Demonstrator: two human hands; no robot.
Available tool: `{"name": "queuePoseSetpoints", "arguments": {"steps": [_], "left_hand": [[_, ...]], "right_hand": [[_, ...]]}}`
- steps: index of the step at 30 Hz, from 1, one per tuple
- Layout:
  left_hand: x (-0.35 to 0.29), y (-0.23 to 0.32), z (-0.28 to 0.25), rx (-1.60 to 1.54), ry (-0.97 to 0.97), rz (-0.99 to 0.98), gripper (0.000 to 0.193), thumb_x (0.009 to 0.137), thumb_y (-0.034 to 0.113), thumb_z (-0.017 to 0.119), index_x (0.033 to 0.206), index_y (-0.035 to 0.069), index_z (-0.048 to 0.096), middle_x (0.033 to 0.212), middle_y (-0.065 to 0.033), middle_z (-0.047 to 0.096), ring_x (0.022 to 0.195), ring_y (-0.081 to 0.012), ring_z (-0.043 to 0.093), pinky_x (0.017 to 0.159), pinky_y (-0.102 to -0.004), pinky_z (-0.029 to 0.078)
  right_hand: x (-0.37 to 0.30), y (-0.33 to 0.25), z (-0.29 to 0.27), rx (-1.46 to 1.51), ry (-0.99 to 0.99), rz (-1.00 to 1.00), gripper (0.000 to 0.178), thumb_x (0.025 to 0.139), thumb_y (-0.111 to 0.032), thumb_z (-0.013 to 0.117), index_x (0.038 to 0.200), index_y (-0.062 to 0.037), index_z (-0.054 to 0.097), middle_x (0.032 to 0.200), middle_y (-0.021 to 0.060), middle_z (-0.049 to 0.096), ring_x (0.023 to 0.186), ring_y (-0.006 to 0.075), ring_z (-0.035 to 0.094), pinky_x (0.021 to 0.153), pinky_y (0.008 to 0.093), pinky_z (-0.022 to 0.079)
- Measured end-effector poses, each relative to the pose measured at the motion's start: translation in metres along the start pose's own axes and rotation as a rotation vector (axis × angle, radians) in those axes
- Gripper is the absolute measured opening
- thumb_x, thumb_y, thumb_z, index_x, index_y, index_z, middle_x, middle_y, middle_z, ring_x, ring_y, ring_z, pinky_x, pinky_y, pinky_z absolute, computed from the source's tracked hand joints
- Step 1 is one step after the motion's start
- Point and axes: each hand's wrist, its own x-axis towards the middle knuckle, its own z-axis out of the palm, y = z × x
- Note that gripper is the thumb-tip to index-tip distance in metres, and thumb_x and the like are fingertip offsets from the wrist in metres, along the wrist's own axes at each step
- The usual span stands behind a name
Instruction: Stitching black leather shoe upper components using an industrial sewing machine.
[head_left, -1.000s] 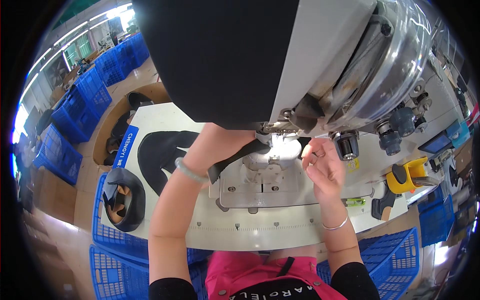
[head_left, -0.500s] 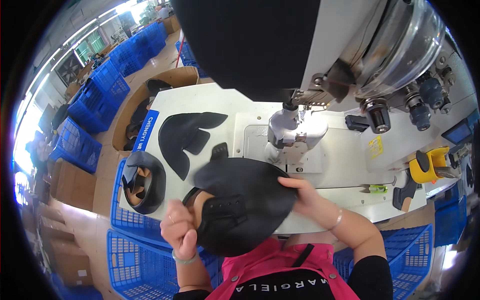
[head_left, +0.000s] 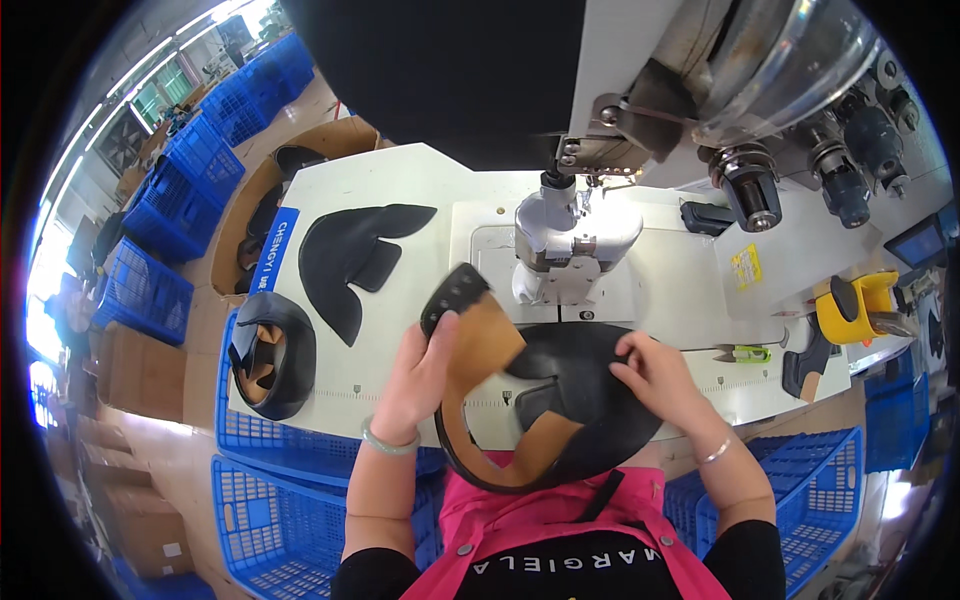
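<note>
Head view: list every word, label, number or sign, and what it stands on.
Wording is not copied here, only where it stands:
Blue strip, left edge of the table: white lettering.
Black shirt: large white letters, upside down in the picture.
Ruler scale, near the table's front edge: marks too small to read.
Yellow label: print too small to read.

The upper point(head_left: 600, 375) is between the left hand point(head_left: 415, 375) and right hand point(head_left: 655, 380), before the sewing machine point(head_left: 575, 240). On the worktop point(head_left: 390, 170), a flat piece point(head_left: 335, 255) and, farther left, a curled piece point(head_left: 297, 355) lie left of the machine, snips point(head_left: 745, 354) right.
</note>
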Motion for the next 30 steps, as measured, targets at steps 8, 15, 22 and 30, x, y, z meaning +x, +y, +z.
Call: {"name": "queuePoseSetpoints", "arguments": {"steps": [8,15,22,30], "left_hand": [[0.004,-0.005,0.049,0.244,-0.191,-0.041,0.03,0.102,0.023,0.045,0.105,-0.003,0.059,0.08,-0.002,0.053,0.074,-0.0114,0.046,0.067,-0.0277,0.041],[0.015,-0.015,0.043,0.071,-0.317,-0.143,0.027,0.102,0.019,0.047,0.107,-0.004,0.06,0.091,-0.0067,0.06,0.081,-0.0137,0.051,0.076,-0.0306,0.045],[0.014,-0.007,0.041,-0.13,-0.392,-0.14,0.025,0.101,0.014,0.045,0.112,-0.004,0.059,0.081,-0.0056,0.063,0.072,-0.0109,0.058,0.064,-0.0238,0.047],[0.015,0.002,0.039,-0.323,-0.469,-0.35,0.019,0.098,0.018,0.055,0.1,0.0,0.062,0.082,-0.0028,0.065,0.074,-0.0093,0.061,0.066,-0.0234,0.049]], "right_hand": [[0.04,-0.055,0.052,0.118,-0.025,-0.526,0.024,0.092,-0.026,0.058,0.088,-0.0029,0.057,0.064,0.0095,0.059,0.055,0.0285,0.059,0.055,0.0369,0.047],[0.027,-0.06,0.015,0.556,-0.403,-0.131,0.022,0.096,-0.02,0.055,0.085,-0.0016,0.059,0.065,0.0077,0.065,0.057,0.0161,0.065,0.054,0.0298,0.05],[-0.03,0.035,-0.06,-0.588,0.387,-0.148,0.026,0.079,0.0,0.063,0.105,-0.0011,0.063,0.104,0.0118,0.064,0.097,0.0313,0.063,0.083,0.0395,0.051],[-0.039,0.095,-0.06,-0.646,0.43,-0.26,0.022,0.079,0.002,0.062,0.1,-0.0027,0.063,0.101,0.0128,0.065,0.096,0.0333,0.062,0.083,0.04,0.05]]}}
